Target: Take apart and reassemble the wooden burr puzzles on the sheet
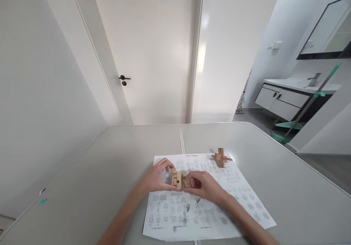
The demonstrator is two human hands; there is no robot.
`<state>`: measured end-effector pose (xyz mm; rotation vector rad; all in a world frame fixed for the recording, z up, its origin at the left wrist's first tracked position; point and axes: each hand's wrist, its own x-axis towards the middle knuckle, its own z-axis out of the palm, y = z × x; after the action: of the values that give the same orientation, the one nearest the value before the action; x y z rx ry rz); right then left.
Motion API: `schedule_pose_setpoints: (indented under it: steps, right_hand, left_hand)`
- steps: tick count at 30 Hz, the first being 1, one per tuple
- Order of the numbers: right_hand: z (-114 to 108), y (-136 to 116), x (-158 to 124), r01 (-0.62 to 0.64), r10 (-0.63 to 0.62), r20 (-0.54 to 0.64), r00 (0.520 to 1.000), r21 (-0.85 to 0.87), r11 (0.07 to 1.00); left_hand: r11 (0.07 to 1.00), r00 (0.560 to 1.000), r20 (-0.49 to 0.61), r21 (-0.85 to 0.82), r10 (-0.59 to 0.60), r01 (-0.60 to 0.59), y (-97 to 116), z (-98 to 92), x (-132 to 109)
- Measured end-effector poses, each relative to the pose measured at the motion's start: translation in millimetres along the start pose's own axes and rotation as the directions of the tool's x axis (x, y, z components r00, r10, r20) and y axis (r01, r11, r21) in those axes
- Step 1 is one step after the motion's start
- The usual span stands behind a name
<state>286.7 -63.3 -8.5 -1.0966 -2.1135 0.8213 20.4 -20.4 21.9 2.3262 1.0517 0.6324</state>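
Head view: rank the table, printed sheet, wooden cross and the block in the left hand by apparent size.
1. Table
2. Printed sheet
3. Wooden cross and the block in the left hand: too alike to rank.

right hand (205, 186) partly hides its wooden piece (187, 181); printing (179, 209) on the sheet (223, 232) is illegible.

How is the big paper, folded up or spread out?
Spread out: the printed sheet lies across the gray table, with its many little drawings showing.
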Motion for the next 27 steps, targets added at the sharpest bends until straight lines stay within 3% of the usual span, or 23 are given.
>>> schedule_pose_setpoints:
  steps: [5, 8, 11, 15, 21, 27]
  right_hand:
    - [-12, 6, 8, -0.106, 0.144, -0.103, 0.984, 0.31, 0.945]
    - [-12, 4, 20, -0.085, 0.133, -0.089, 0.987, 0.417, 0.905]
    - [-9, -1, 33, -0.066, 0.122, -0.086, 0.989, 0.485, 0.872]
    - [-1, -3, 40, -0.087, 0.125, -0.039, 0.991, 0.518, 0.851]
    - [10, 1, 38, -0.064, 0.15, -0.102, 0.983, 0.58, 0.812]
    - [14, 6, 35, -0.051, 0.135, -0.149, 0.98, 0.467, 0.883]
  left_hand:
    - [0.994, 0.985, -0.142, -0.071, -0.094, 0.084, 1, 4.3, 1]
    - [0.99, 0.97, -0.201, -0.062, -0.139, 0.13, 0, 10.4, 1]
    - [0.994, 0.962, -0.253, -0.042, -0.105, 0.097, -1, 15.7, 2]
    - [0.997, 0.95, -0.303, -0.036, -0.077, 0.07, 2, 20.8, 2]
    - [0.997, 0.957, -0.278, -0.045, -0.079, 0.069, 5, 28.6, 2]
    - [1.0, 0.958, -0.287, -0.009, -0.019, 0.017, 5, 32.9, 3]
